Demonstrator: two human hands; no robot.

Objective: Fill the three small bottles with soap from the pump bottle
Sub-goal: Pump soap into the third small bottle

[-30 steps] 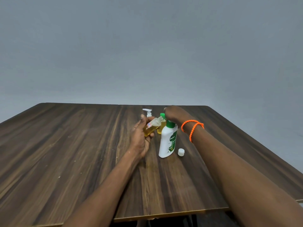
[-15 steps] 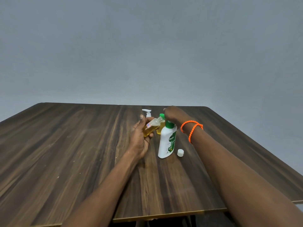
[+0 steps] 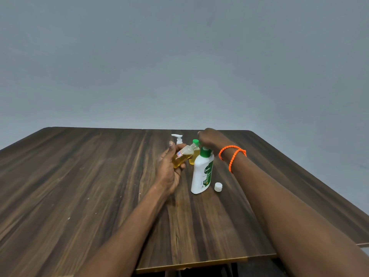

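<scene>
Left hand: the person's left hand (image 3: 169, 166) is wrapped around a small clear plastic bottle (image 3: 183, 155) about half full of amber liquid soap, holding it tilted with its open neck pointing up and to the right.
Small bottle's mouth: it sits just beside the green pump top of the tall white plastic pump bottle with a green label (image 3: 202, 172); whether the two touch cannot be told.
Right hand: the right hand (image 3: 209, 138) lies palm-down on top of the pump head, fingers curled over it; a looped orange beaded bracelet (image 3: 232, 154) circles the wrist.
Pump bottle: upright on the dark wood-grain table (image 3: 79, 186), near its middle.
Behind the hands: a second small bottle of amber soap with a green cap (image 3: 195, 148), and a small white pump dispenser (image 3: 178, 137), partly hidden by the left thumb.
Loose cap: a small white screw cap (image 3: 218, 186) rests on the table just right of the pump bottle's base.
</scene>
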